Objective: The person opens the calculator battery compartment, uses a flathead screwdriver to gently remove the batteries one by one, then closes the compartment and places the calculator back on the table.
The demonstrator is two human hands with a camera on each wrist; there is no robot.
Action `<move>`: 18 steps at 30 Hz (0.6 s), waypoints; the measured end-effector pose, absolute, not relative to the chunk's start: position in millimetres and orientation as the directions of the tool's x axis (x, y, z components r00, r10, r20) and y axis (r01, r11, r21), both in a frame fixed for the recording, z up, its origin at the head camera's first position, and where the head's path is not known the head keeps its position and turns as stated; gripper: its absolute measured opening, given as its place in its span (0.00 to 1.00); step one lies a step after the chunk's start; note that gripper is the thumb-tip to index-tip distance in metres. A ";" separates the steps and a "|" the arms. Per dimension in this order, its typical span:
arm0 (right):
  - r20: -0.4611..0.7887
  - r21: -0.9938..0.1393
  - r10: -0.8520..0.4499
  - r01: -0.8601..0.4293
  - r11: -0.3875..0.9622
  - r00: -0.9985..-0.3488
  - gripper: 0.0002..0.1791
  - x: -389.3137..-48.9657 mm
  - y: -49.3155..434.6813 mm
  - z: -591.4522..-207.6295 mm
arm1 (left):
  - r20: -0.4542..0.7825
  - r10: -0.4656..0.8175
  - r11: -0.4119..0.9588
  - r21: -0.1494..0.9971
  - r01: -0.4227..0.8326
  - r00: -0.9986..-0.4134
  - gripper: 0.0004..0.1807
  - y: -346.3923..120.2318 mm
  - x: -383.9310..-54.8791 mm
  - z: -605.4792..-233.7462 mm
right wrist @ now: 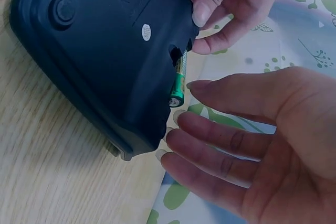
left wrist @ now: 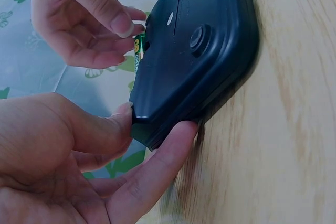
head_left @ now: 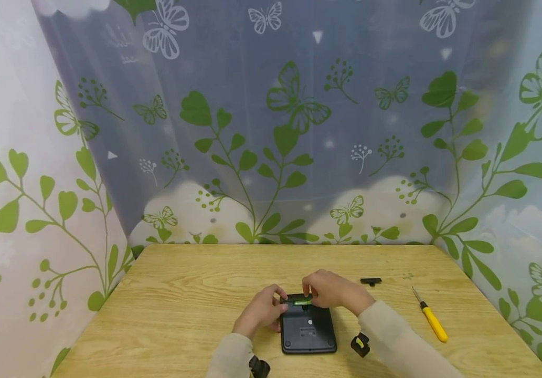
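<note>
A black desktop calculator lies with its underside up, its round rubber feet and a small white sticker showing. In its battery slot, at the far edge, sits a green battery, one end sticking up out of the slot. My left hand holds the calculator's far left corner, thumb on one face and fingers on the other. Around the battery's raised end, my right hand has its thumb close beside the battery. Its loosely bent fingers reach to the calculator's edge.
On the wooden table, a small black battery cover lies beyond my right forearm. A screwdriver with a yellow handle rests farther right. A curtain printed with leaves and butterflies hangs behind the table.
</note>
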State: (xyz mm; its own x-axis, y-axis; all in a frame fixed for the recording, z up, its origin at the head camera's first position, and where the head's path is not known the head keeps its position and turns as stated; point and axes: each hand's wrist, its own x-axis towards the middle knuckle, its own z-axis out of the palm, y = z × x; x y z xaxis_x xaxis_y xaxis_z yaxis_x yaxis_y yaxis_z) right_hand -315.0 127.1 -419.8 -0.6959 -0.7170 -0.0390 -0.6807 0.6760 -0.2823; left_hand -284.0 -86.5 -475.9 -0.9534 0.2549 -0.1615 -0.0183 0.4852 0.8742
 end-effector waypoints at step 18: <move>-0.034 -0.248 -0.690 -0.662 0.707 -0.723 0.03 -314.2 119.7 -428.0 | -0.161 0.254 0.483 0.875 -0.019 -0.954 0.11 -84.9 -283.6 -476.5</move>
